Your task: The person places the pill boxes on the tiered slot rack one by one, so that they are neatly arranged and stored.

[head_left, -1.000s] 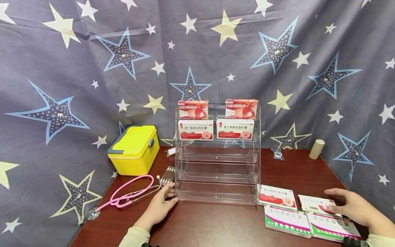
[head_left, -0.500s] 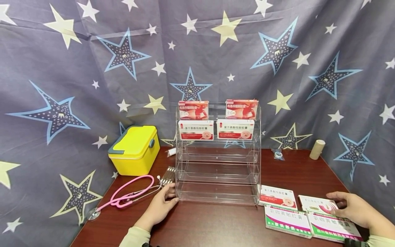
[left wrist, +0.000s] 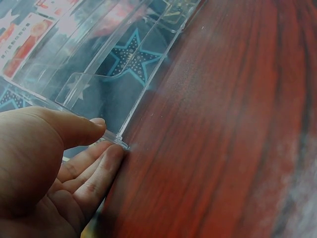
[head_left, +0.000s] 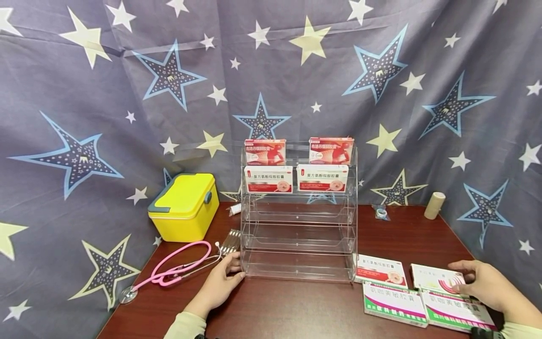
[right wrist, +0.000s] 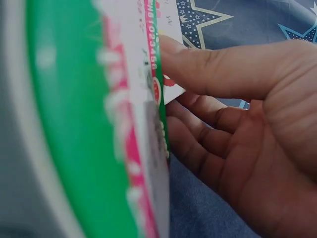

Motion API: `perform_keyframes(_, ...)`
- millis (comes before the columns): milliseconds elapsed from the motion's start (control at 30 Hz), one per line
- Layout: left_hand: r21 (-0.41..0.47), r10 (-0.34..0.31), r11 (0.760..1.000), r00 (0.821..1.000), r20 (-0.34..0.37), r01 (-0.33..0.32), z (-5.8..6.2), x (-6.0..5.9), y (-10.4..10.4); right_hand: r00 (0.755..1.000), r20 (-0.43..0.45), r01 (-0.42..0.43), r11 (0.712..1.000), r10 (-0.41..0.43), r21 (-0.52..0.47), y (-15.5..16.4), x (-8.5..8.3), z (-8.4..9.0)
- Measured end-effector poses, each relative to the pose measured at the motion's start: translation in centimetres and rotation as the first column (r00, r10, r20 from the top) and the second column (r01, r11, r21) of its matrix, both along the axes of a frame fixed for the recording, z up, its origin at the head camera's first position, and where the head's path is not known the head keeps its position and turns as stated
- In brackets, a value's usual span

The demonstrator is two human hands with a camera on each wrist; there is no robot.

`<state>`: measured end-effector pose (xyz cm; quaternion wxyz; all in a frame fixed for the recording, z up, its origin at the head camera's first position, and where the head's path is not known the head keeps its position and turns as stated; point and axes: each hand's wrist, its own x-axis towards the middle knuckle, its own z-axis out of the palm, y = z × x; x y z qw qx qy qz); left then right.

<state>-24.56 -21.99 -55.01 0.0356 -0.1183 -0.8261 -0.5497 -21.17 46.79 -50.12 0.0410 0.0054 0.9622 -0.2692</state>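
Seems to be at picking-up step, pinching the white box (head_left: 436, 278) with the right hand (head_left: 488, 285) and the clear rack (head_left: 297, 271) with the left hand (head_left: 220, 283); next probably needs careful lifting.

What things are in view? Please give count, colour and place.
rack: 1, clear, centre
red boxes: 2, red, rack's top row
white boxes: 3, white and red, two on rack, one beside
swirled box: 1, white with pink, front right
green boxes: 2, green, white, magenta, front right
case: 1, yellow and grey, back left
stethoscope: 1, pink, left
flat pack: 1, silvery, left
wrapped item: 1, white, near case
wrapped roll: 1, bluish, back right
tall roll: 1, beige, back right
table: 1, brown, underneath
curtain: 1, starry grey, behind
straps: 2, black, bottom
sleeves: 2, pale, bottom
left hand: 1, gripping rack
right hand: 1, pinching swirled box
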Motion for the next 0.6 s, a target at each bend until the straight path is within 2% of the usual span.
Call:
perform_keyframes(333,0.007,-0.008,1.0,1.0,0.01,0.008,-0.05,0.05,-0.07,0.998,-0.049,0.027,0.998,-0.024,0.051,-0.01,0.05,0.15)
perform_keyframes(600,-0.001,-0.002,1.0,1.0,0.009,0.002,-0.06,-0.06,-0.04,0.989,-0.139,0.052,0.995,-0.04,0.087,-0.26,0.55,0.32)
